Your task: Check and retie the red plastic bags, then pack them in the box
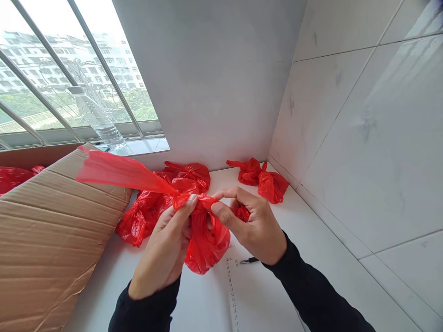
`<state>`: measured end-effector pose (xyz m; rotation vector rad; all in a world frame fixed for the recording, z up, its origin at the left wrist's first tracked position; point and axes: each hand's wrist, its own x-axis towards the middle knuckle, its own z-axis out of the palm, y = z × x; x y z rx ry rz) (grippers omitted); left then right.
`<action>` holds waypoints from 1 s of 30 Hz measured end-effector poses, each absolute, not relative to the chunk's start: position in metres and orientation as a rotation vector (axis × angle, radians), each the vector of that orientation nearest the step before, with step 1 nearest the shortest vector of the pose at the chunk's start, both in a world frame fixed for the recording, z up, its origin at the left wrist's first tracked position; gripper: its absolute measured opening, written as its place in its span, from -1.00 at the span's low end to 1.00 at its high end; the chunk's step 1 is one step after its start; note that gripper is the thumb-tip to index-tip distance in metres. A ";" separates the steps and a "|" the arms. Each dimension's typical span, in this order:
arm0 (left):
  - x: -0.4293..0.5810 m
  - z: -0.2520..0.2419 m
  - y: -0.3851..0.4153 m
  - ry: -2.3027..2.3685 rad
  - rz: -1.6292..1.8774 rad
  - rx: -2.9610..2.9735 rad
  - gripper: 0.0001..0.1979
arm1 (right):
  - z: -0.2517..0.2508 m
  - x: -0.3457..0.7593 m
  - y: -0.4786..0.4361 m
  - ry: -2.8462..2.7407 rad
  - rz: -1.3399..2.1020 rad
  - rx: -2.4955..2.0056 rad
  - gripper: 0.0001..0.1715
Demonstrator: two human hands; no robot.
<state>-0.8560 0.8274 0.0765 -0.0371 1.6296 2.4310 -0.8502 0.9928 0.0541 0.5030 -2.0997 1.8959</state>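
Note:
A red plastic bag (207,240) hangs between my two hands, its full lower part bulging above the white tabletop. My left hand (169,240) pinches the twisted neck of the bag between thumb and fingers. From that grip one long red handle strip sticks out to the left, over the edge of the cardboard box. My right hand (247,221) has thumb and index finger at the other side of the knot-like twist, with more red plastic bunched inside the curled fingers. What the bag contains is hidden.
More red bags (145,216) lie behind my left hand, and others (265,180) sit in the far corner. A cardboard box (51,230) stands at left. Paper with handwritten numbers (263,295) and a black pen (249,261) lie below. A water bottle (98,120) stands on the windowsill.

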 end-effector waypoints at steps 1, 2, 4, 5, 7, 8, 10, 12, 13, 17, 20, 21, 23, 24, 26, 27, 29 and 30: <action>-0.856 0.077 0.827 1.653 2.431 -0.032 -0.79 | 0.054 -0.850 0.993 -2.092 1.899 0.524 -0.83; -0.856 0.077 0.826 1.682 2.422 -0.021 -0.78 | 0.054 -0.850 0.993 -2.080 1.914 0.538 -0.78; -0.857 0.078 0.823 1.772 2.358 0.028 -0.76 | 0.054 -0.850 0.994 -2.074 1.970 0.575 -0.70; -0.857 0.078 0.822 1.834 2.308 0.065 -0.76 | 0.053 -0.850 0.994 -2.073 1.996 0.586 -0.67; -0.857 0.079 0.819 1.945 2.209 0.143 -0.78 | 0.053 -0.850 0.995 -2.057 1.992 0.566 -0.60; -0.857 0.080 0.819 1.985 2.175 0.179 -0.80 | 0.054 -0.850 0.996 -2.045 1.964 0.543 -0.60; -0.855 0.082 0.818 2.028 2.129 0.257 -0.84 | 0.054 -0.851 0.996 -2.027 1.909 0.525 -0.62; -0.854 0.083 0.819 2.052 2.069 0.375 -0.85 | 0.054 -0.854 0.996 -2.035 1.936 0.601 -0.55; -0.853 0.084 0.819 2.066 2.031 0.439 -0.85 | 0.053 -0.855 0.995 -2.043 1.984 0.657 -0.50; -0.852 0.084 0.816 2.247 1.931 0.481 -0.68 | 0.045 -0.863 0.992 -2.103 2.079 0.710 -0.35; -0.854 0.081 0.814 2.502 1.897 0.438 -0.55 | 0.040 -0.868 0.991 -2.129 2.058 0.642 -0.34; -0.855 0.080 0.815 2.602 1.890 0.443 -0.54 | 0.038 -0.870 0.991 -2.126 2.083 0.640 -0.36; -0.856 0.078 0.819 2.818 1.885 0.471 -0.56 | 0.035 -0.873 0.991 -2.113 2.208 0.674 -0.42; -0.856 0.078 0.821 2.913 1.890 0.502 -0.59 | 0.034 -0.875 0.991 -2.107 2.300 0.712 -0.44; -0.857 0.077 0.825 3.045 1.898 0.592 -0.68 | 0.030 -0.879 0.991 -2.064 2.496 0.802 -0.43; -0.858 0.076 0.826 3.083 1.882 0.647 -0.72 | 0.029 -0.881 0.992 -2.037 2.575 0.833 -0.42; -0.859 0.075 0.826 3.111 1.820 0.739 -0.74 | 0.026 -0.883 0.993 -2.010 2.633 0.844 -0.43; -0.860 0.074 0.825 3.103 1.806 0.755 -0.72 | 0.026 -0.884 0.993 -2.018 2.608 0.828 -0.46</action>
